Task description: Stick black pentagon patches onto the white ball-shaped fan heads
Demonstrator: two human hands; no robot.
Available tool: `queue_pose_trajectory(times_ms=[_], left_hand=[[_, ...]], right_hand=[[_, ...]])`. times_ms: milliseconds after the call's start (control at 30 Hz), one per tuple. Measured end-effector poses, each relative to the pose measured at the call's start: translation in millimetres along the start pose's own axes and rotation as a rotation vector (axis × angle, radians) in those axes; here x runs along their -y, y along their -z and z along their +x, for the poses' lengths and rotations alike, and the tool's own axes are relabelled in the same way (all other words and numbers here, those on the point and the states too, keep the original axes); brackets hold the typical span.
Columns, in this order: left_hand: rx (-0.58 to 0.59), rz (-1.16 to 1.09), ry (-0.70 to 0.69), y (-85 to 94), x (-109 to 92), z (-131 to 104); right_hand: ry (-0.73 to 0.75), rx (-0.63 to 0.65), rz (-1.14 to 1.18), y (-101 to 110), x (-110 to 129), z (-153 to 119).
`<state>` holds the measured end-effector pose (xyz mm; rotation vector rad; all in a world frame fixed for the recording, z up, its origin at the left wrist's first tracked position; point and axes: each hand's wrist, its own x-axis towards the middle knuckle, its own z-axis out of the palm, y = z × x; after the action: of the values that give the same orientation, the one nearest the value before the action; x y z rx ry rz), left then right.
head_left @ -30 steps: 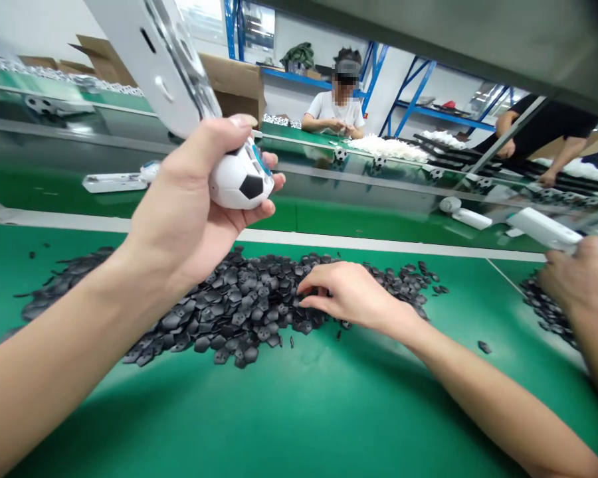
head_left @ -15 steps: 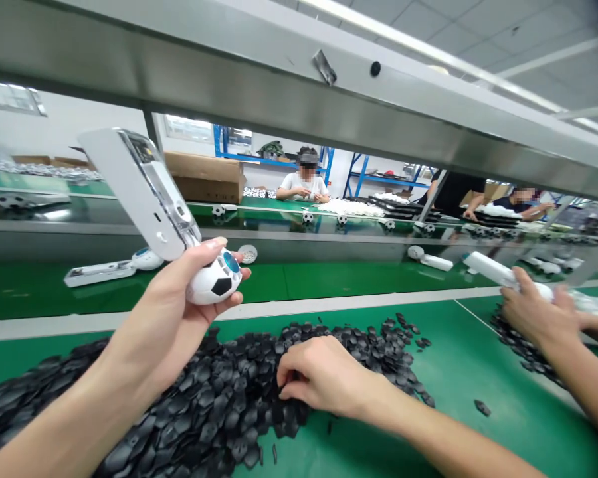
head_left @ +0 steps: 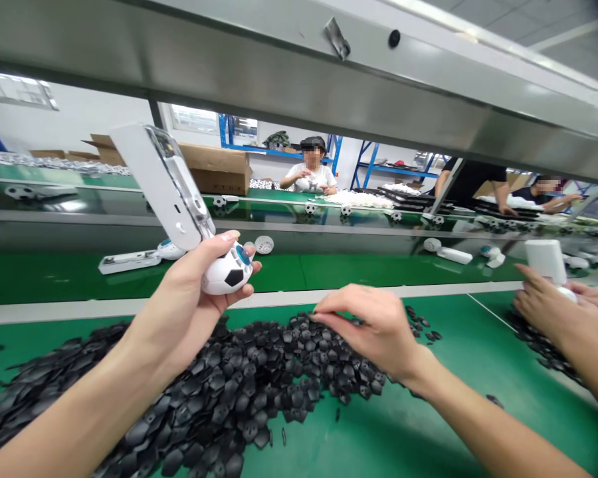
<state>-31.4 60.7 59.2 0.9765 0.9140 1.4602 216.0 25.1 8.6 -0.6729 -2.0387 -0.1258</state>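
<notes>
My left hand [head_left: 199, 279] is wrapped round the ball-shaped end of a white folding device [head_left: 224, 273]. That end has black football-style patches and a blue disc, and its long white arm with a chrome edge tilts up to the left. Over the far side of a heap of black pentagon-shaped pieces [head_left: 214, 398], my right hand [head_left: 369, 322] is raised with thumb and forefinger pinched together. A small dark edge shows at those fingertips, but against the black heap I cannot make out what it is.
Behind the heap runs a green conveyor [head_left: 289, 273] carrying a second white device [head_left: 129, 261] and a perforated white cap [head_left: 264, 245]. At right, a co-worker's hands [head_left: 558, 312] hold a white part. A metal beam [head_left: 279, 73] crosses overhead. A person [head_left: 311, 169] sits opposite.
My right hand has lifted out of the black pieces and moved up and to the right, fingers pinched. My left hand keeps its grip on the device. The view has shifted slightly.
</notes>
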Motion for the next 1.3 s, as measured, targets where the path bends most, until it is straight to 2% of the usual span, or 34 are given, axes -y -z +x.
queue_pose_trajectory(times_ms=[67,100,167,300,433,533,567,633,733,833,933,1000,1100,1200,1300], left_hand=[[0.031,0.008,-0.012,2.0,1.6,1.9],[0.031,0.017,-0.006,2.3,1.9,2.3],[0.022,0.044,0.018,1.2,2.0,2.3],[0.016,0.054,0.058,-4.3,2.1,0.8],[0.069,0.014,0.057,-6.5,2.3,-0.7],[0.089,0.018,0.040,-5.2,3.9,0.0],[0.093,0.029,0.036,-4.6,4.8,0.3],[0.101,0.050,0.032,-3.3,7.5,0.4],[0.125,0.073,0.057,-2.2,12.7,-0.6],[0.180,0.132,0.073,-2.4,18.7,-3.0],[0.225,0.204,0.048,-2.9,24.6,-5.4],[0.234,0.284,-0.005,-1.9,28.2,-5.4],[0.258,0.498,-0.190,2.7,32.7,-2.1],[0.317,0.668,-0.501,7.2,36.7,0.4],[0.438,0.777,-0.824,5.9,41.6,-3.0]], right_hand=[[0.218,-0.147,-0.195,11.7,3.4,3.4],[0.311,-0.179,-0.278,17.9,6.2,4.9],[0.422,-0.144,-0.388,30.3,14.0,7.1],[0.449,-0.007,-0.455,48.0,30.6,8.6],[0.456,0.002,-0.459,48.7,32.5,8.8],[0.445,-0.066,-0.370,38.8,24.4,9.6],[0.407,-0.091,-0.293,34.8,21.3,10.1],[0.240,-0.086,-0.079,27.7,16.0,11.2],[-0.139,0.143,0.184,21.7,11.9,11.6],[-0.391,0.418,0.165,18.3,10.5,9.8],[-0.445,0.530,0.123,14.2,8.1,8.2],[-0.452,0.506,0.162,12.1,4.6,8.1],[-0.507,0.424,0.278,12.4,-2.2,9.2],[-0.624,0.296,0.492,16.9,-4.4,12.5],[-0.740,0.151,0.713,21.4,3.8,17.7]])
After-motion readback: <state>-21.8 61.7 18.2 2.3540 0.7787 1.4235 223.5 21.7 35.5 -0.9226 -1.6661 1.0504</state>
